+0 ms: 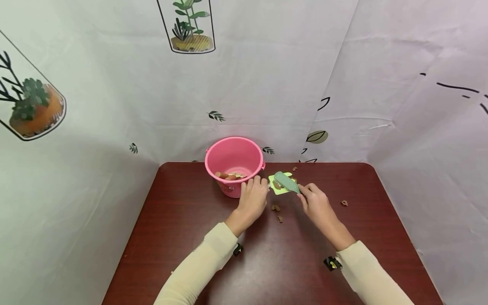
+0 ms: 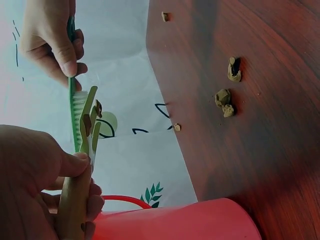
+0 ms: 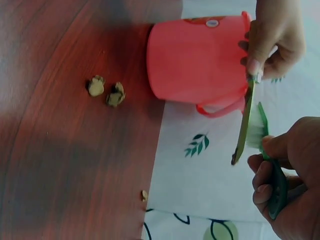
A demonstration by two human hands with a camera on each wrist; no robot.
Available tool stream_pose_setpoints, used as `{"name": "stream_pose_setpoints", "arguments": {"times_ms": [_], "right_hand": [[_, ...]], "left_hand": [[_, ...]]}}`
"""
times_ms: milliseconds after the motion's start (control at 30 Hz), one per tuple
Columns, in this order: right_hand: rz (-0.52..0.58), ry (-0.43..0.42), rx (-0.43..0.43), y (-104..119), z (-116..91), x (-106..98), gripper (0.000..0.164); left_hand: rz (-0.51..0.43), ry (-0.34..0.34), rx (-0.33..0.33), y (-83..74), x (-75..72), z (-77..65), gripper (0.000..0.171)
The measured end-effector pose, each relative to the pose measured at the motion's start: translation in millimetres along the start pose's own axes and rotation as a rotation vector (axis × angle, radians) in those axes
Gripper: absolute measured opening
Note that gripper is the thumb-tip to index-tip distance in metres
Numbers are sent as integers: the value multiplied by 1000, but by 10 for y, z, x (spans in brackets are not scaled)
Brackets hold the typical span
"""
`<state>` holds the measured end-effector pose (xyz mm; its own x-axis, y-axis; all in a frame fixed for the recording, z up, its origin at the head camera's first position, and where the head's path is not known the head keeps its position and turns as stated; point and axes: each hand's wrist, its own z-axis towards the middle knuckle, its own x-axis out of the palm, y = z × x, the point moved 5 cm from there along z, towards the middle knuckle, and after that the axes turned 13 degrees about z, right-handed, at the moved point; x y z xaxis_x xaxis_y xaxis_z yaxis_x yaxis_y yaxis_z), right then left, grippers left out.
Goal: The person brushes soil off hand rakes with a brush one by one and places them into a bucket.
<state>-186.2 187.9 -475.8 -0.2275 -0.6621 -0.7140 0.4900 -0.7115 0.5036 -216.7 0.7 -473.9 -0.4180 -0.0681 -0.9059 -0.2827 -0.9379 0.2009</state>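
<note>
Head cam: a pink bucket [image 1: 236, 159] sits near the tabletop's [image 1: 183, 224] back edge with brown pieces [image 1: 222, 175] inside. Right beside it, the left hand [image 1: 253, 197] holds a flat yellow-green tool [image 1: 281, 192], and the right hand [image 1: 316, 203] has a green brush [image 1: 286, 182] over it. A few brown lumps [image 1: 275, 208] lie nearby.

Left wrist: that grip's wrapped round the tool's tan handle [image 2: 72, 205], bristles [image 2: 79, 107] right up against the tool.

Right wrist: grip's curled round the brush's dark green handle [image 3: 278, 187], both tools up off the tabletop.
</note>
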Motion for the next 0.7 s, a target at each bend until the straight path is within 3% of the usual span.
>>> {"name": "stream_pose_setpoints", "arguments": {"times_ms": [400,700], "right_hand": [[13,-107,-20,-189,-69,-69,28],[3,-99,17,-328,-119,-98,28]], "left_hand": [[-12,-20,3,53,-4,-36,18],[-17,-15,3,97,7,-81,21]]}}
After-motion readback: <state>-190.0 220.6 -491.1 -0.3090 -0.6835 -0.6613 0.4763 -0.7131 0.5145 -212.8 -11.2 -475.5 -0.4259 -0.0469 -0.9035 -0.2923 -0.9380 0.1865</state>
